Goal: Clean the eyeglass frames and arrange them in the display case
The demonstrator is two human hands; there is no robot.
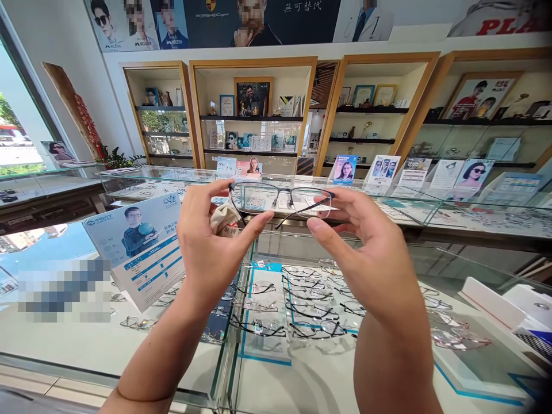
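Note:
A pair of eyeglasses (pixel 283 191) with a thin dark half-rim frame and clear lenses is held up level in front of me, over the glass counter. My left hand (pixel 207 247) is closed on its left end, fingers at the hinge and thumb stretched below the lens. At the other end, my right hand (pixel 366 247) grips the frame near the right hinge, thumb raised beneath the lens. Both temples are partly folded inward. A beige cloth item (pixel 225 219) with printed characters shows just behind my left hand; whether the hand touches it I cannot tell.
Below, a glass display case (pixel 267 374) contains rows of eyeglass frames (pixel 313 310). A folded promotional card (pixel 138 253) stands to the left, and an open white box (pixel 513 310) sits at the right. More glass counters and wooden shelves (pixel 254 118) stand farther back.

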